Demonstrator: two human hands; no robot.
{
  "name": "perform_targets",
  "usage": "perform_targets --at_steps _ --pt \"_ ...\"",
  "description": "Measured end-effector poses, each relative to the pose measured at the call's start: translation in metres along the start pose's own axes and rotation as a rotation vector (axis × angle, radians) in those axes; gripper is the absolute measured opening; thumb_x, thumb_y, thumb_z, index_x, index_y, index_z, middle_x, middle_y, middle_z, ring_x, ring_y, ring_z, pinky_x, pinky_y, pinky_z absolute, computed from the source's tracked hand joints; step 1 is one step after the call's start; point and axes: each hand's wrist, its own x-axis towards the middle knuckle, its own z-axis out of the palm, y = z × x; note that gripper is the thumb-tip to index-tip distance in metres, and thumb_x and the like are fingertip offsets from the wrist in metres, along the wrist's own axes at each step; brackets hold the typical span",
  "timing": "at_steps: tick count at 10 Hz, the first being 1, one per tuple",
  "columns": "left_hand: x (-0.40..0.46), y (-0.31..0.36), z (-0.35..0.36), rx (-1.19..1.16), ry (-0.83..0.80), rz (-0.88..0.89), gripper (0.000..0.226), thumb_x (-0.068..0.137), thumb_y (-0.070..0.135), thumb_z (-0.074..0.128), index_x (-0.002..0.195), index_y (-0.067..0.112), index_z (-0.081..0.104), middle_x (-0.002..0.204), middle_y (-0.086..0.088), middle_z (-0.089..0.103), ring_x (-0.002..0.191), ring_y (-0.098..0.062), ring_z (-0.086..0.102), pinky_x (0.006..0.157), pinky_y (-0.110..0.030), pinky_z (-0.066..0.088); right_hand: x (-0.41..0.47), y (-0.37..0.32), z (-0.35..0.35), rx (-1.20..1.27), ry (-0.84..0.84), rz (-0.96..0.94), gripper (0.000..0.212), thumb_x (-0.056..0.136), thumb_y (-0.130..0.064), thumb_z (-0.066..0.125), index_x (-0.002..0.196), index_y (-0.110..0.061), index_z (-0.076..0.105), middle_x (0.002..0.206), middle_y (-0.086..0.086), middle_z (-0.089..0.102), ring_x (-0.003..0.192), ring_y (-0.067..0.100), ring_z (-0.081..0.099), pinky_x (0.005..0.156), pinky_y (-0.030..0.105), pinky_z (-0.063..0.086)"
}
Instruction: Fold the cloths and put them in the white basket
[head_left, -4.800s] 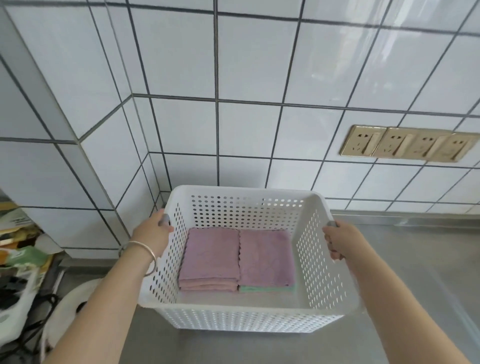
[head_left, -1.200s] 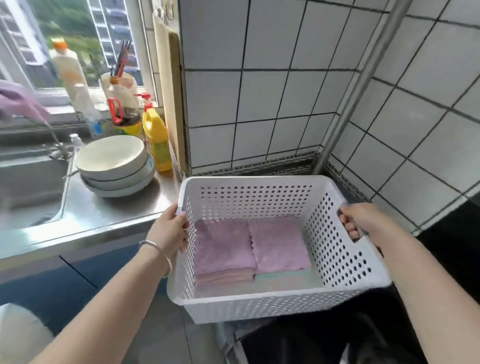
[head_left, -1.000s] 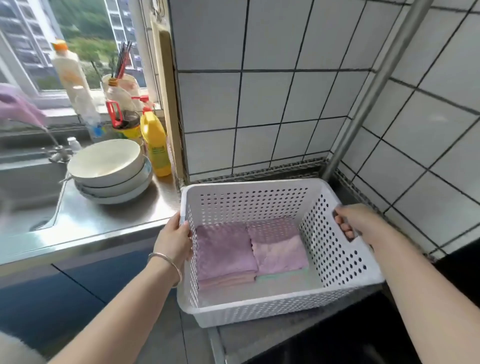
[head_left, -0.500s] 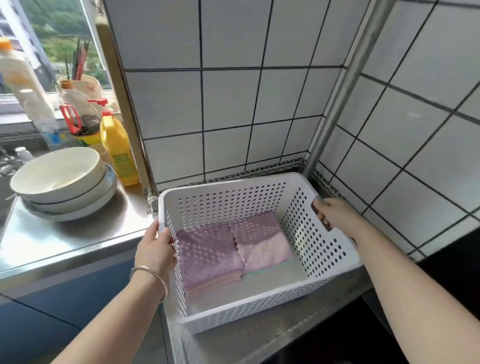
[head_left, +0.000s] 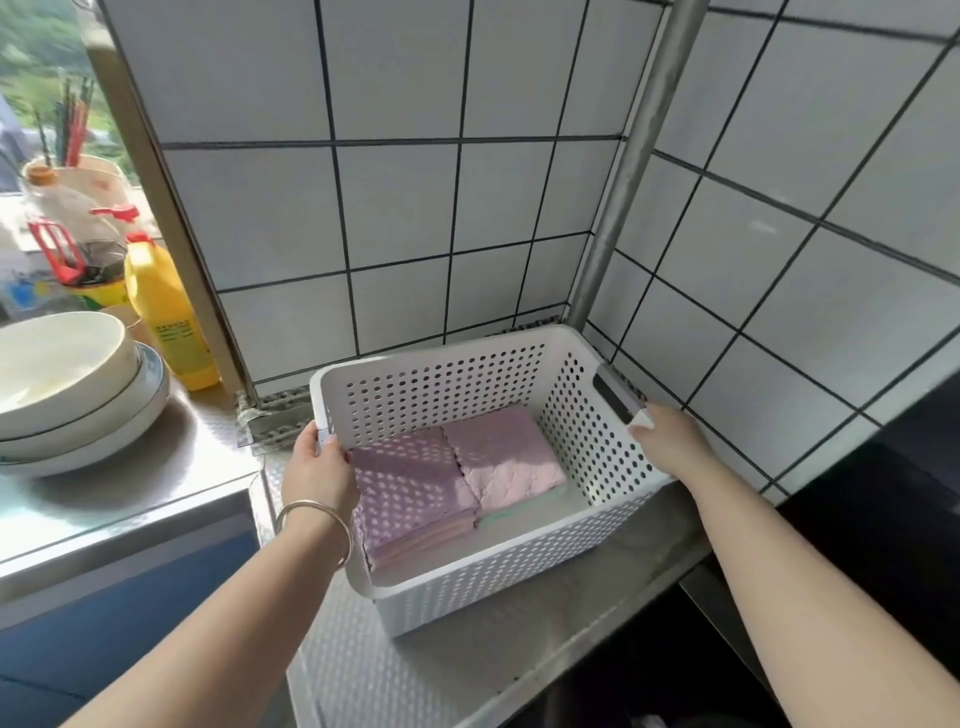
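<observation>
The white perforated basket (head_left: 498, 566) stands on a steel counter in the tiled corner. Inside it lie two stacks of folded cloths: a purple-topped stack (head_left: 410, 483) on the left and a pink-topped stack (head_left: 504, 457) on the right, with a green cloth edge (head_left: 524, 506) under the right one. My left hand (head_left: 319, 467) grips the basket's left rim, thumb inside and fingers outside. My right hand (head_left: 670, 439) lies against the right rim just below the handle slot, which shows uncovered; its fingers look fairly straight.
A steel pipe (head_left: 618, 192) runs up the corner right behind the basket. Stacked white bowls (head_left: 67, 395) and a yellow bottle (head_left: 166, 317) stand on the sink counter (head_left: 130, 483) to the left. A dark surface (head_left: 883, 519) lies to the right.
The basket was carried across the kitchen and now rests on the corner counter. My right hand's fingers have come out of the handle slot; my left hand stays on the left rim.
</observation>
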Motion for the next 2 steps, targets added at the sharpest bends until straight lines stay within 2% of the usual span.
perform_targets --at_steps 1,2 --pt "-0.0008 0.0026 0.001 0.051 -0.013 -0.005 0.035 0.094 0.017 0.033 0.123 0.019 0.053 0.067 -0.004 0.05 0.049 -0.017 0.037 0.046 -0.025 0.031 0.0026 0.0041 0.0034 -0.032 -0.001 0.02 0.041 0.094 -0.025 0.045 0.132 -0.01 0.048 0.132 0.013 0.054 0.117 0.031 0.052 0.094 0.036 0.043" --pt "-0.0014 0.0077 -0.006 0.088 -0.09 -0.025 0.035 0.096 0.021 0.032 0.126 0.021 0.05 0.073 -0.007 0.057 0.052 -0.018 0.041 0.05 -0.026 0.035 0.0031 0.0017 0.0014 0.025 0.147 -0.032 0.042 0.092 -0.032 0.047 0.128 -0.01 0.052 0.127 0.015 0.056 0.114 0.032 0.051 0.093 0.04 0.045"
